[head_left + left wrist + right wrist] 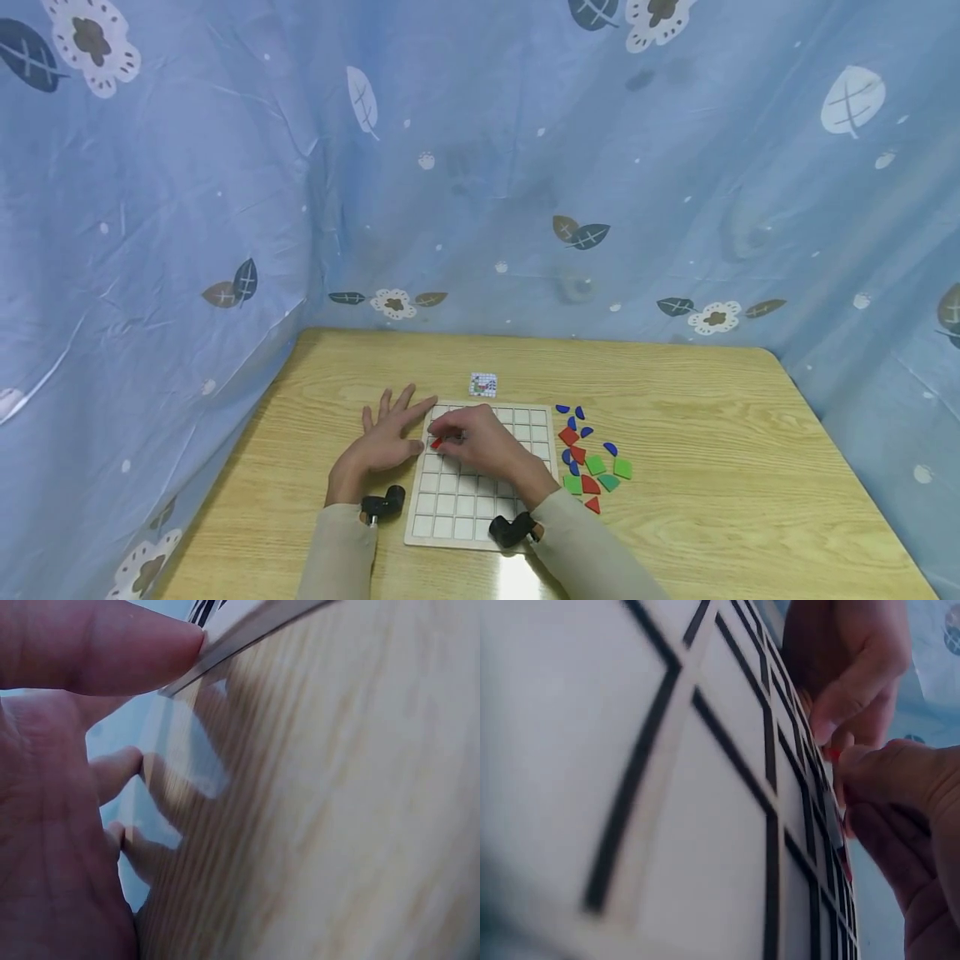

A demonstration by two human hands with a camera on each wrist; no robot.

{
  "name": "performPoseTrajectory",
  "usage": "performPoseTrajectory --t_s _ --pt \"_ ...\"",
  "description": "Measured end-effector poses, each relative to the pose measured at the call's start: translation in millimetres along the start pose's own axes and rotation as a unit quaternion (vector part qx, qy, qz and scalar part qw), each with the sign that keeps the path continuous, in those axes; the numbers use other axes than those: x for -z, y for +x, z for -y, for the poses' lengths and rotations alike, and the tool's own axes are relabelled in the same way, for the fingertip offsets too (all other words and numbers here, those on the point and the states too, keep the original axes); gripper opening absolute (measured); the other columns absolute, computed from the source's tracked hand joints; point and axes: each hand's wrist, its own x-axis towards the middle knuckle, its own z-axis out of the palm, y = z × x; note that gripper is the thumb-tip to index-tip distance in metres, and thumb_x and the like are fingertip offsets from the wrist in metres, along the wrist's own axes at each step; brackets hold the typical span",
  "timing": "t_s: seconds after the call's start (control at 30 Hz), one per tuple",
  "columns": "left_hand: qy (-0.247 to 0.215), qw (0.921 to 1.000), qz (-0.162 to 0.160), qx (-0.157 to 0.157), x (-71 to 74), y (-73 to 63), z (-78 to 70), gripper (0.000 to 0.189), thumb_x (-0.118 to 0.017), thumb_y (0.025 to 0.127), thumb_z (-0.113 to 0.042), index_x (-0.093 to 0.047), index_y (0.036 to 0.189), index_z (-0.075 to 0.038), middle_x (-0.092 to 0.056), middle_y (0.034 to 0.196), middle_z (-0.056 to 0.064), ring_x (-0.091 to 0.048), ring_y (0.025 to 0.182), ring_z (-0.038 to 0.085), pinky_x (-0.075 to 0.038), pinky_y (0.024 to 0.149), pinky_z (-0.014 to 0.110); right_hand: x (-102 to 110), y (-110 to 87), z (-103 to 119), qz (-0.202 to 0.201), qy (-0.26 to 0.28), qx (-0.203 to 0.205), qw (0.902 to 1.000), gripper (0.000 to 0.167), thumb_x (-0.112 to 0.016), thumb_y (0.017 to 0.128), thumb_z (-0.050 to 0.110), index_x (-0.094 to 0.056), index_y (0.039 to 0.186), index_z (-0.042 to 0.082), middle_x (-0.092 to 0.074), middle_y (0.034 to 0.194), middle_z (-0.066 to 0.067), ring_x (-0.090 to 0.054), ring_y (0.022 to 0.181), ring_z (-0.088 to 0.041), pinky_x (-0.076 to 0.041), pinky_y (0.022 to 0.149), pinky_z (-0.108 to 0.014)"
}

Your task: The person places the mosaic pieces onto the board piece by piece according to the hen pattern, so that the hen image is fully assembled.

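Note:
A pale grid board [446, 504] with square cells lies on the table in front of me. My right hand [483, 442] reaches over its upper left part and pinches a small red tile [437, 443] between thumb and fingers. The right wrist view shows red [834, 754] at those fingertips, close over the board; the fingers cover most of the tile. Spread flat at the board's left side is my left hand [384, 442]. Its thumb [150, 649] rests against the board's edge in the left wrist view. Another bit of red [845, 862] shows low over the grid beyond my right fingers.
Right of the board lie loose tiles: several blue half-rounds [611, 448], green squares [622, 469] and red pieces [590, 484]. A small card with a coloured pattern [483, 384] lies beyond the board's far edge. A blue patterned curtain [480, 167] hangs behind the wooden table [712, 500].

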Motion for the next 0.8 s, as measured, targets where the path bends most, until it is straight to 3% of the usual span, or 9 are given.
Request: performPoseTrajectory --t_s 0.33,0.57,0.8 --pt "-0.017 0.9998 0.003 -0.007 1.2 -2.7 -2.6 0.077 -0.067 0.098 -0.007 -0.043 0.170 -0.019 -0.006 0.184 0.020 0.020 0.166 0.053 0.022 0.121 0.081 -2.1 6.8 5.1 0.042 -0.076 0.001 0.9962 0.023 -0.082 0.097 0.007 -0.082 0.119 0.011 -0.084 0.108 0.000 -0.079 0.097 -0.009 -0.062 0.088 -0.021" --pt "-0.010 0.9999 0.004 -0.005 1.5 -0.6 -1.7 0.077 -0.067 0.098 -0.009 -0.043 0.170 -0.019 -0.007 0.184 0.021 0.019 0.166 0.054 0.021 0.121 0.082 -1.7 8.5 6.2 0.023 -0.086 0.008 0.9959 0.021 -0.080 0.099 0.008 -0.083 0.120 0.011 -0.084 0.112 0.000 -0.079 0.100 -0.010 -0.062 0.089 -0.023" --pt "-0.008 1.0000 -0.001 -0.002 0.9 -1.1 -1.7 0.076 -0.068 0.098 -0.011 -0.044 0.170 -0.020 -0.006 0.185 0.021 0.018 0.167 0.053 0.021 0.121 0.081 -7.8 11.2 4.5 0.025 -0.094 0.024 0.9949 0.018 -0.081 0.098 0.006 -0.084 0.114 0.013 -0.084 0.106 0.002 -0.077 0.094 -0.005 -0.060 0.086 -0.018"
